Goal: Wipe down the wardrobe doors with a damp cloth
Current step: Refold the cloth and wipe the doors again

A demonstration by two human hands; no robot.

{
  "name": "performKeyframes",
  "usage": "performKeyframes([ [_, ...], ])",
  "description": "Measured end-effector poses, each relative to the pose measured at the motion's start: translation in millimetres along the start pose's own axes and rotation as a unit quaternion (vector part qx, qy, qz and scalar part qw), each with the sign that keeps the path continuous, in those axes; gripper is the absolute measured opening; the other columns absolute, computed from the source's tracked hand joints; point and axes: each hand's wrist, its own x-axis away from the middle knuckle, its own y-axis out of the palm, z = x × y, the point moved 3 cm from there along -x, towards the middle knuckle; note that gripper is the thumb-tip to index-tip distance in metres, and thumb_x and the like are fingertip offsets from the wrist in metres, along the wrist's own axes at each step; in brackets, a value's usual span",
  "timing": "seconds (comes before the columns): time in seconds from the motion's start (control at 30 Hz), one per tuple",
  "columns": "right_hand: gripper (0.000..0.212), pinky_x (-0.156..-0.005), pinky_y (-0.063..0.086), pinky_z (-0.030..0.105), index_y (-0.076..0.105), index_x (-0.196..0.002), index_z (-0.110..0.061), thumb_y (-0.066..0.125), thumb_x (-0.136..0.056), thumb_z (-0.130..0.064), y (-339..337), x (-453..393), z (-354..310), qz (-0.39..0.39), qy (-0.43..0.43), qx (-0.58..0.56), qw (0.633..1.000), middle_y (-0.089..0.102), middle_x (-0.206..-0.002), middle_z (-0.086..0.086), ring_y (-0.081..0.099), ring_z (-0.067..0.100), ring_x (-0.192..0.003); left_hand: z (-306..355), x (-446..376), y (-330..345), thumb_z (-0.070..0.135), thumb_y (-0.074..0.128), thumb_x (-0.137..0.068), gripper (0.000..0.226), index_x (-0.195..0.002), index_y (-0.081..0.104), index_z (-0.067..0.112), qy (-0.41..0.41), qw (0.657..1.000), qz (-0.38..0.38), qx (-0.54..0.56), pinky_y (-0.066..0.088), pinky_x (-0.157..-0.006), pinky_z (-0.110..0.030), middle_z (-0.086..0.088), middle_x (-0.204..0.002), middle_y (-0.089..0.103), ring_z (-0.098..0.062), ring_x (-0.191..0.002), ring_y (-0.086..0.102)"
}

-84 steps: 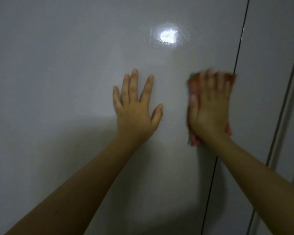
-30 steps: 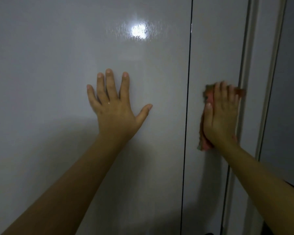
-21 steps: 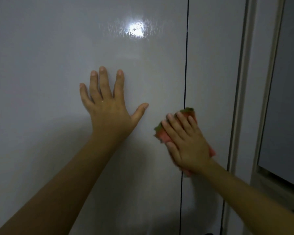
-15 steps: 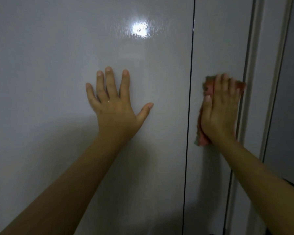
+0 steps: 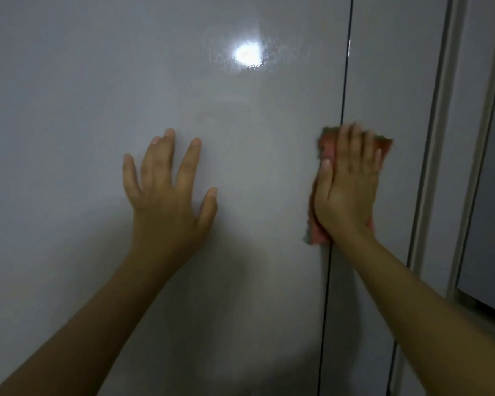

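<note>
The left hand (image 5: 166, 192) lies flat and spread wide against the broad glossy wardrobe door (image 5: 83, 110), fingers pointing up, holding nothing. To its right, the right hand (image 5: 346, 190) presses a pink cloth (image 5: 315, 230) flat against the wardrobe, palm down with fingers together and blurred. The cloth sits across the dark vertical seam (image 5: 345, 81) between the broad door and the narrower door (image 5: 389, 81) beside it, its edges showing above the fingertips and below the wrist. A bright light reflection (image 5: 247, 54) glares on the broad door above and between the two hands.
</note>
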Motion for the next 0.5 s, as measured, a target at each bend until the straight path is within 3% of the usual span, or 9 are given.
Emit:
performKeyframes([
  [0.07,0.057,-0.119,0.004,0.046,0.016,-0.15,-0.007,0.019,-0.099,-0.033,6.6,2.4,-29.5,0.044,0.095,-0.015,0.994,0.017,-0.157,0.013,0.012,0.03,-0.145,-15.7,10.5,-2.8,0.044,0.041,-0.091,0.062,-0.144,0.039,0.011,-0.026,1.0,-0.012,-0.008,0.008,-0.112,-0.054,-0.025,-0.149,0.029,-0.039,-0.138,0.027],
  [0.1,0.057,-0.119,0.004,0.046,0.015,-0.15,-0.007,0.02,-0.099,-0.033,10.3,12.3,-47.2,0.034,0.07,-0.021,0.997,0.017,-0.157,0.013,0.012,0.031,-0.145,-21.9,14.1,-2.6,0.044,0.039,-0.091,0.062,-0.144,0.039,0.01,-0.038,0.999,-0.016,-0.009,0.008,-0.111,-0.055,-0.026,-0.149,0.029,-0.04,-0.138,0.026],
  [0.17,0.057,-0.119,0.001,0.044,0.018,-0.149,-0.01,0.026,-0.098,-0.034,17.1,47.8,-75.4,-0.035,-0.095,-0.018,0.995,0.016,-0.156,0.009,0.011,0.028,-0.145,-29.2,19.1,1.0,0.045,0.038,-0.091,0.063,-0.143,0.038,0.01,-0.046,0.999,-0.023,-0.013,0.009,-0.11,-0.056,-0.027,-0.149,0.028,-0.041,-0.137,0.026],
  [0.27,0.052,-0.119,0.008,0.043,0.032,-0.146,-0.015,0.035,-0.099,-0.036,14.3,77.7,-70.9,-0.113,-0.377,0.011,0.919,0.025,-0.154,0.005,0.018,0.025,-0.144,-33.8,18.5,4.3,0.045,0.039,-0.091,0.062,-0.143,0.039,0.01,-0.033,0.999,-0.014,-0.013,0.013,-0.11,-0.055,-0.027,-0.147,0.032,-0.042,-0.135,0.028],
  [0.33,0.051,-0.119,0.008,0.042,0.036,-0.144,-0.016,0.036,-0.098,-0.036,11.9,60.8,-52.8,-0.129,-0.457,0.023,0.88,0.029,-0.152,0.005,0.022,0.023,-0.143,-37.4,16.6,2.6,0.044,0.041,-0.091,0.06,-0.14,0.042,0.009,-0.027,1.0,-0.003,-0.003,0.016,-0.109,-0.055,-0.028,-0.143,0.037,-0.042,-0.133,0.032],
  [0.4,0.052,-0.119,0.006,0.043,0.033,-0.145,-0.013,0.035,-0.097,-0.035,8.7,32.1,-40.5,-0.115,-0.406,0.018,0.906,0.029,-0.151,0.007,0.021,0.025,-0.143,-41.7,17.1,0.3,0.043,0.043,-0.09,0.06,-0.139,0.045,0.01,-0.012,1.0,0.003,-0.002,0.019,-0.108,-0.056,-0.028,-0.141,0.04,-0.041,-0.13,0.035],
  [0.5,0.054,-0.119,0.005,0.043,0.025,-0.148,-0.01,0.029,-0.099,-0.03,6.7,-0.2,-45.4,-0.028,-0.151,0.022,0.988,0.024,-0.155,0.011,0.018,0.028,-0.144,-45.8,16.6,0.2,0.043,0.045,-0.088,0.061,-0.141,0.045,0.014,0.005,1.0,0.003,-0.004,0.02,-0.108,-0.056,-0.025,-0.143,0.04,-0.037,-0.132,0.033],
])
